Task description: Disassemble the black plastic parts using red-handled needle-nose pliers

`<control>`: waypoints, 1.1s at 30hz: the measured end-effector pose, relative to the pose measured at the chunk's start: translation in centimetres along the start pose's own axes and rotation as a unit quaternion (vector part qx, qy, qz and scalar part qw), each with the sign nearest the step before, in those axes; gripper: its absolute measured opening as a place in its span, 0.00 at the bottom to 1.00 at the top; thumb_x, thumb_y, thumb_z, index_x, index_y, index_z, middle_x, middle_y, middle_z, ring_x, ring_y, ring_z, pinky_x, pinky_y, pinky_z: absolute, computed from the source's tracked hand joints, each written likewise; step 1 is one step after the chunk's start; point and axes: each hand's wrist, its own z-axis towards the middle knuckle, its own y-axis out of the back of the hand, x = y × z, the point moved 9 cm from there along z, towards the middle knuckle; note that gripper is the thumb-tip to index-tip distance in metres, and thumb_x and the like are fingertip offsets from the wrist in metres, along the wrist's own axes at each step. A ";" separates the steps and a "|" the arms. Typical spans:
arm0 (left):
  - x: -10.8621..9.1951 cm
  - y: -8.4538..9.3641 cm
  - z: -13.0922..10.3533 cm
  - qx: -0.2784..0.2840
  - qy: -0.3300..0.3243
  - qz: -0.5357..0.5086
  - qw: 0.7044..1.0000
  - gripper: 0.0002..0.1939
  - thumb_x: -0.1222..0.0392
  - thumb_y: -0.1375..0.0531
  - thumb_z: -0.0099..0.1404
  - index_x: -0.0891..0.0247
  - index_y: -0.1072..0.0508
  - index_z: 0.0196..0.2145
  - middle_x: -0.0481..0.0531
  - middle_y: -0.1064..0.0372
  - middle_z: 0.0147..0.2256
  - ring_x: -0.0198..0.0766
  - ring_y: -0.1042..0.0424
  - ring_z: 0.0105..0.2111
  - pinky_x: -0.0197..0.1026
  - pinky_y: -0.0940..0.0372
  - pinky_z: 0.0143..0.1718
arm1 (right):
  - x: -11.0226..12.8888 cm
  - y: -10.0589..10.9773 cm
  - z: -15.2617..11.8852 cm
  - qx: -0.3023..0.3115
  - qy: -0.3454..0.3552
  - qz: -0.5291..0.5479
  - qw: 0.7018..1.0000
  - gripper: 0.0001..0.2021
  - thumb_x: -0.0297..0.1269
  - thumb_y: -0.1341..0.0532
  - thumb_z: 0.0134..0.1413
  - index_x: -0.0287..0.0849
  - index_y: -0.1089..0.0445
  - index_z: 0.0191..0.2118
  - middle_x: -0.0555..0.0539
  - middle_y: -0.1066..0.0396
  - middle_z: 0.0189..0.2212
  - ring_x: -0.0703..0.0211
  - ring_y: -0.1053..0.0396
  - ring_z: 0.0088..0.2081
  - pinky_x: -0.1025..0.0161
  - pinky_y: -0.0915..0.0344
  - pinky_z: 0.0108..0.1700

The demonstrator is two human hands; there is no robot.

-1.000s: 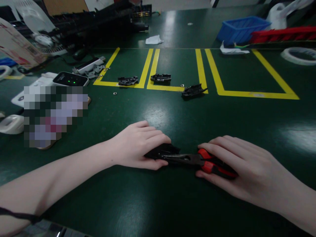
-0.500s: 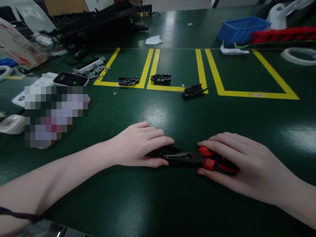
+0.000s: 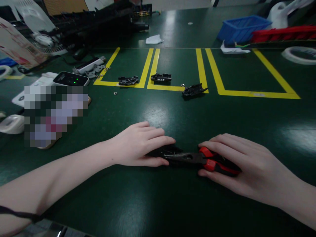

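My right hand [image 3: 237, 161] is wrapped round the red and black handles of a pair of long-nose pliers [image 3: 209, 159], whose dark jaws point left. Between thumb and fingers, my left hand [image 3: 145, 144] grips a black plastic part [image 3: 158, 152], mostly hidden under the fingers. The plier tips lie against or over this part; whether they are closed on something small I cannot tell. Farther up the green table rest three similar black parts: one on the left tape [image 3: 128, 80], a second black part [image 3: 161, 77] in the middle tape outline, and a third black part [image 3: 194, 90] across its lower right corner.
Small metal rings [image 3: 115, 93] lie near the tape lines. A phone-like device [image 3: 71, 79] with green lights and a blurred-out object [image 3: 55, 118] sit at the left. A blue basket [image 3: 244, 28], a red strip [image 3: 283, 34] and a tape roll [image 3: 300, 55] stand at the back right.
The pliers and my right hand have shifted very slightly to the right. My left hand stays almost where it was, still gripping the black part.
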 end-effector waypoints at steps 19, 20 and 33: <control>0.8 0.5 -0.2 -0.053 0.050 -0.059 0.996 0.29 0.35 0.53 0.73 0.64 0.27 0.42 0.49 0.24 0.33 0.36 0.28 0.31 0.40 0.42 0.35 | -1.6 0.4 -0.2 -0.046 -0.051 0.017 0.998 0.19 0.49 0.38 0.61 0.44 0.34 0.53 0.43 0.28 0.42 0.51 0.27 0.39 0.54 0.26 0.34; 1.0 0.4 -0.1 -0.049 0.063 -0.074 0.994 0.29 0.35 0.53 0.73 0.64 0.27 0.42 0.49 0.25 0.32 0.35 0.28 0.31 0.40 0.42 0.35 | -1.6 0.5 -0.3 -0.048 -0.052 0.019 0.997 0.19 0.49 0.38 0.61 0.44 0.34 0.53 0.43 0.28 0.42 0.51 0.27 0.39 0.54 0.26 0.34; 0.5 0.3 -0.1 -0.052 0.046 -0.030 0.997 0.27 0.36 0.51 0.73 0.64 0.29 0.40 0.48 0.27 0.31 0.36 0.29 0.30 0.40 0.43 0.34 | -0.7 0.2 -0.1 -0.033 -0.036 0.023 0.999 0.20 0.47 0.39 0.62 0.41 0.34 0.54 0.43 0.28 0.41 0.55 0.26 0.38 0.58 0.25 0.33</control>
